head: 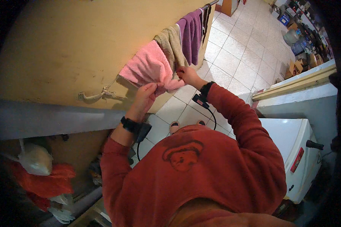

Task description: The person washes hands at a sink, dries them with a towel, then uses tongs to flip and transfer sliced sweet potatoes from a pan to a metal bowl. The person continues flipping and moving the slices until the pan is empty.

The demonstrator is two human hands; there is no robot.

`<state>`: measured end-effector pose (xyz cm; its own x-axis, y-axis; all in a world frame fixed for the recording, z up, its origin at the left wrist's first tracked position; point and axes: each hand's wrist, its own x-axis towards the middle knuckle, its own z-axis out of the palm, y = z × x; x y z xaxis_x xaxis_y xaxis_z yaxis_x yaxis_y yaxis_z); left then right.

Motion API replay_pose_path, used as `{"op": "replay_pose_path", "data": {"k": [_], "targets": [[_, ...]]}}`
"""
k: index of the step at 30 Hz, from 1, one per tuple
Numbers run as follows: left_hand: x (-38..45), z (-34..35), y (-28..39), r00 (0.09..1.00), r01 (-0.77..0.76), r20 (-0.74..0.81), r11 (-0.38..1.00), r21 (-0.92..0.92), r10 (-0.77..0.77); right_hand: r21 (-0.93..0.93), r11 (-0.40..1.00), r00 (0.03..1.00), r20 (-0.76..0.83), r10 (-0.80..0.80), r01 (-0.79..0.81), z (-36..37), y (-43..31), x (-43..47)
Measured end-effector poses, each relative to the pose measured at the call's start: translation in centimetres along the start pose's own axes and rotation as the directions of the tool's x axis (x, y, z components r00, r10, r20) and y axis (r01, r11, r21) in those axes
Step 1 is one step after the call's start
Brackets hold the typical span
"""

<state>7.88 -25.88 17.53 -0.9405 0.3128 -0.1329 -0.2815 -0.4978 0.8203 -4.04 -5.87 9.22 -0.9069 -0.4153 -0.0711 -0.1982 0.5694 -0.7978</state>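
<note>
A pink towel (147, 66) hangs against the yellow wall, its lower part bunched into folds. My left hand (146, 98) pinches its lower edge between thumb and fingers. At the towel's lower right corner is my right hand (189, 76), fingers curled on the cloth; part of the grip is hidden. A beige towel (172, 42) hangs beside the pink one, just above my right hand. Farther along, a purple towel (191, 34) drapes from the same support.
A knotted cord (105, 93) is fixed to the wall on the left. A white appliance (287, 142) stands at my right. Plastic bags (35, 159) hang at lower left. Boxes (295, 68) and water bottles (298, 46) line the far right of the tiled floor (241, 54).
</note>
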Motion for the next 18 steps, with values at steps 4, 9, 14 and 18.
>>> {"op": "replay_pose_path", "data": {"k": [4, 9, 14, 18], "targets": [[-1.6, 0.6, 3.9, 0.985, -0.026, 0.172, 1.000, -0.015, 0.028, 0.204, 0.979, 0.913, 0.402, -0.067, -0.018, 1.6, -2.7, 1.8], [0.0, 3.1, 4.4, 0.919, -0.358, 0.192, 0.526, 0.772, 0.344, 0.127, 0.972, 0.851, 0.469, -0.235, 0.198, 4.2, -4.3, 1.0], [2.7, 4.2, 3.7, 0.807, -0.388, 0.522, -0.417, 0.822, 0.278, 0.339, 0.936, 0.930, 0.308, -0.200, 0.089, 6.2, -6.0, -0.4], [4.8, 3.6, 3.4, 0.760, -0.471, 0.531, -0.247, 0.847, 0.373, 0.569, 0.821, 0.976, 0.154, -0.152, 0.038, 5.7, -7.5, -0.7]]}}
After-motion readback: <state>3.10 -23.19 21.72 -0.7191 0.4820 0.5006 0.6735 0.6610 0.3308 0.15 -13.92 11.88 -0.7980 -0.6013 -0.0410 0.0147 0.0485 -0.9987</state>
